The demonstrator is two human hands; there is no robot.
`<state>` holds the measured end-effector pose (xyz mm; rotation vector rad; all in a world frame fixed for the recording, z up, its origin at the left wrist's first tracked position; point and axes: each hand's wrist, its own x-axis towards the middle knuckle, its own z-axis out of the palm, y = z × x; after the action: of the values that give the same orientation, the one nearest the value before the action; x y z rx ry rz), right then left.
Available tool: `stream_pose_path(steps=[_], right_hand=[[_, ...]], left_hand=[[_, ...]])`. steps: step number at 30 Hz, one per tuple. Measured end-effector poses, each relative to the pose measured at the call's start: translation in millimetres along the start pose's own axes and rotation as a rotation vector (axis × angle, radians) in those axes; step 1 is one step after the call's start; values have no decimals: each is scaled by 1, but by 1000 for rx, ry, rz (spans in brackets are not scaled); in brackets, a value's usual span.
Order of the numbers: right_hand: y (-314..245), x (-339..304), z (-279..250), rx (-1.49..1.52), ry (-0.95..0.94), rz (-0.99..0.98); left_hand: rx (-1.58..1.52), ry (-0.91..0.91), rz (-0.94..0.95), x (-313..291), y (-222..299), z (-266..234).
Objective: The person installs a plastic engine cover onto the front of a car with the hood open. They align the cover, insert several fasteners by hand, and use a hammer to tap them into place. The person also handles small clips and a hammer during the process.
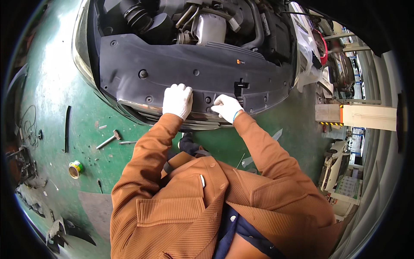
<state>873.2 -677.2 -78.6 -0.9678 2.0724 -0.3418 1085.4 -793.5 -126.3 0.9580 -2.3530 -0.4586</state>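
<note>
A black plastic radiator cover (172, 60) spans the front of an open car engine bay, with round clip holes and fasteners along it. My left hand (177, 102), in a white knitted glove, lies at its front edge above the grille (198, 125); the fingers are bent and their tips are hidden. My right hand (227, 107), gloved too, pinches low on the cover beside a round clip (208, 99). Anything between its fingertips is too small to make out. The black hood latch (241, 85) sits just beyond the right hand.
On the green floor to the left lie a hammer (108, 139), a black strip (67, 128) and a round tin (75, 169). An engine (210, 28) fills the bay behind the cover. At right stand a beige post (366, 116) and other car bodies (337, 162).
</note>
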Motion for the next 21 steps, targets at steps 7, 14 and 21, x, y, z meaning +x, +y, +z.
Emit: stream_pose_path(steps=[7,14,21], right_hand=[[-27,10,10,-387,-57,19],[-28,4,6,-403,-78,22],[-81,-71,65,-162,-238,-705]], left_hand=[[-72,13,-3,0,-1,-6],[-1599,-54,-861,-19,-11,-41],[-1714,-337,-798,-116,3,-52]])
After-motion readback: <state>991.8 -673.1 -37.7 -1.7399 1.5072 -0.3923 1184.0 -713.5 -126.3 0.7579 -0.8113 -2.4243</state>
